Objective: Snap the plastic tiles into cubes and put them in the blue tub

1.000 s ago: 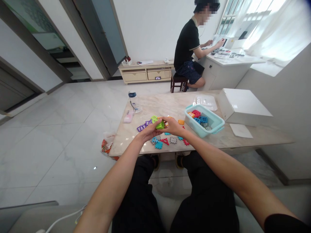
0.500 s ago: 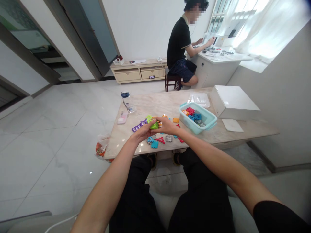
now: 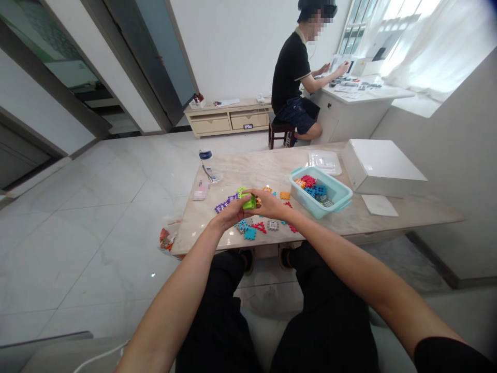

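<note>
Both my hands meet above the front part of the marble-look table (image 3: 202,223). Between them is a green block (image 3: 249,201) that looks built from interlocking toy tiles. My left hand (image 3: 232,211) is closed around its left side, thumb on top. My right hand (image 3: 272,203) grips it from the right with bent fingers, which partly hide it. Purple tiles (image 3: 225,204) lie just left of my hands. Nearer me are a blue tile (image 3: 250,234), a red triangular piece (image 3: 259,227) and a grey tile (image 3: 273,225). An orange tile (image 3: 284,195) lies to the right.
A light-blue tub (image 3: 341,201) of mixed tiles stands right of my hands, with a clear plastic lid (image 3: 325,162) behind it. A white box (image 3: 384,165) is farther right. On the left stands a water bottle (image 3: 209,168). A person (image 3: 291,67) sits at a desk beyond.
The whole view has shifted slightly, so things appear a little farther right. Both hands stay on the green block, with little visible change in their grip.
</note>
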Demonstrator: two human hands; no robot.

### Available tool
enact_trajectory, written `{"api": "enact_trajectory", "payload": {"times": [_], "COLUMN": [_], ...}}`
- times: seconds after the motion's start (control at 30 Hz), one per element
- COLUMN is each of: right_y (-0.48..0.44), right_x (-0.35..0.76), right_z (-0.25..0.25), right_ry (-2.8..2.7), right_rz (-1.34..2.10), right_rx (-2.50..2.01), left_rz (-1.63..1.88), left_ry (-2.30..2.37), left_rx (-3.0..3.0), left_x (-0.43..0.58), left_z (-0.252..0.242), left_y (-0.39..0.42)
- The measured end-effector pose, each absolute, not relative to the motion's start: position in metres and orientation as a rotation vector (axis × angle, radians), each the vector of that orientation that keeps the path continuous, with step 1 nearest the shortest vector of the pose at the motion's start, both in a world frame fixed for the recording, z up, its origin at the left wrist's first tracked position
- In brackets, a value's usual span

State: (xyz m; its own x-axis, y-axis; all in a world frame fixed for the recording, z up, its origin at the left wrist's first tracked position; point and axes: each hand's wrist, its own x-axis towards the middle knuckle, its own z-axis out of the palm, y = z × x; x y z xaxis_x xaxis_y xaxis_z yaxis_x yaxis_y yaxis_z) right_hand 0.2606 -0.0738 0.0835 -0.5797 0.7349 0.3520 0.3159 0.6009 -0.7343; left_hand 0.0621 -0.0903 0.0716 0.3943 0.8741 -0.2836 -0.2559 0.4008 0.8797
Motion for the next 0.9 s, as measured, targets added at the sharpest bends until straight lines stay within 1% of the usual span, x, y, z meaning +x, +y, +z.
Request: {"api": "enact_trajectory", "payload": {"times": [0.17,0.5,0.77,0.9], "right_y": [-0.078,-0.069,-0.077,-0.076], "right_x": [0.258,0.266,0.272,0.272], "right_z": [0.083,0.074,0.068,0.064], "right_ry": [-2.161,-2.146,-2.225,-2.191], "right_rz": [0.794,0.831,0.755,0.715], "right_rx": [-0.851,-0.735,-0.663,-0.733], "left_rz": [0.798,0.773,0.748,0.744], "left_ry": [0.872,0.874,0.906,0.903], "left_rx": [0.908,0.98,1.021,1.014], "left_x": [0.062,0.07,0.065,0.067], "left_z": [0.068,0.076,0.071,0.074], "left_y": [-0.089,-0.09,-0.089,-0.091]}}
